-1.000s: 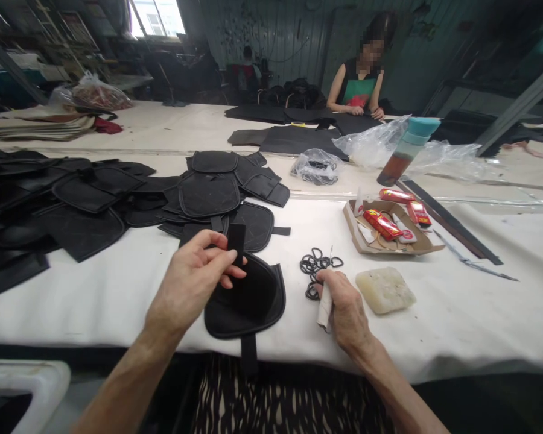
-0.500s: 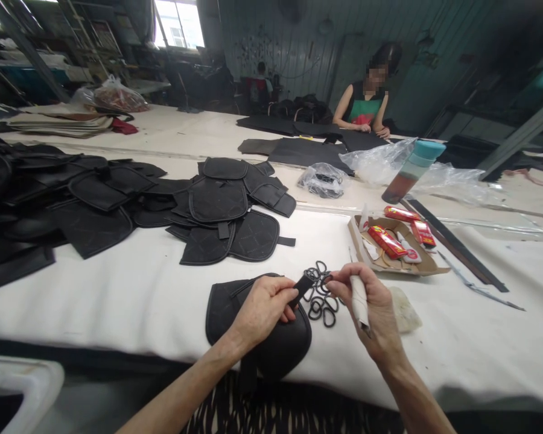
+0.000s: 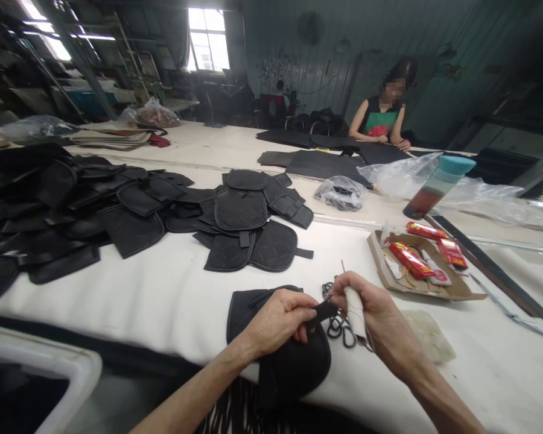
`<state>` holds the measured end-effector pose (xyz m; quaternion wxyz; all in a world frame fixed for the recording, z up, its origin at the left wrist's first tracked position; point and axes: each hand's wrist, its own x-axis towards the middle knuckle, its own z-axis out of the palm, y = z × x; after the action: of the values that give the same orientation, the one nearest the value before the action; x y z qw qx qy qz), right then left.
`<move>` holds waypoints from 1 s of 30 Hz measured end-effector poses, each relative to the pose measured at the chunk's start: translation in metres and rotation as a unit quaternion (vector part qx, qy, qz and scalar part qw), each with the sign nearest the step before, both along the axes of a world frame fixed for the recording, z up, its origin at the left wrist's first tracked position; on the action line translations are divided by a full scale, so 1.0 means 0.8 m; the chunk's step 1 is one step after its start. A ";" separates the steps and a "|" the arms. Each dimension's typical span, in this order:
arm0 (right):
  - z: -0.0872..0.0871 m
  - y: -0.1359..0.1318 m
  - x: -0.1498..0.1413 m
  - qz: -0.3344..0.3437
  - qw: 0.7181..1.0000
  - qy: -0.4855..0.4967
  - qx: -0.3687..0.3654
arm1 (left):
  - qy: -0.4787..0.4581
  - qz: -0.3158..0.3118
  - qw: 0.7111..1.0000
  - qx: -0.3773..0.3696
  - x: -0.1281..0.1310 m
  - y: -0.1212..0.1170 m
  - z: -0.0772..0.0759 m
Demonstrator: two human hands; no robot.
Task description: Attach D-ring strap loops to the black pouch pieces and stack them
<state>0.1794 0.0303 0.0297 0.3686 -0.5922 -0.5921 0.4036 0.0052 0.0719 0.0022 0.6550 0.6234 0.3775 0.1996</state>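
Note:
A black padded piece (image 3: 294, 361) lies at the near edge of the white table (image 3: 163, 295). My left hand (image 3: 278, 319) is closed, pinching the piece's black strap (image 3: 322, 311) and holding it out to the right. My right hand (image 3: 373, 313) is closed round a white tube (image 3: 356, 310) with a thin metal tip, and its fingertips meet the strap's end. A small heap of black rings (image 3: 337, 325) lies just under and between the two hands.
Piles of black padded pieces (image 3: 248, 226) cover the table's left and middle. A cardboard tray (image 3: 416, 265) with red tubes, a pale sponge block (image 3: 428, 337), a teal-capped bottle (image 3: 437, 184) and plastic bags stand to the right. A person sits at the far table.
My left hand carried the strap from above the padded piece rightward to meet my right hand, which lifted the white tube from the table. The view has tilted up and shifted.

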 end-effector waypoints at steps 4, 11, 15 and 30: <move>0.011 0.001 -0.002 0.048 0.998 -0.049 -0.010 | 0.013 -0.016 0.999 0.042 -0.007 -0.002 0.003; 0.019 0.008 0.000 0.077 0.989 -0.122 0.011 | 0.042 -0.021 0.996 0.071 -0.014 -0.005 0.005; 0.019 0.012 0.003 0.090 0.994 -0.066 -0.008 | 0.048 -0.029 0.997 0.057 -0.015 -0.005 0.011; 0.019 0.019 0.010 0.097 0.985 0.095 -0.107 | 0.055 -0.063 0.995 0.048 -0.014 0.003 0.009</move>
<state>0.1877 0.0457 0.0448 0.3173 -0.5271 -0.5622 0.5527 -0.0063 0.0744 0.0095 0.6137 0.6867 0.3630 0.1419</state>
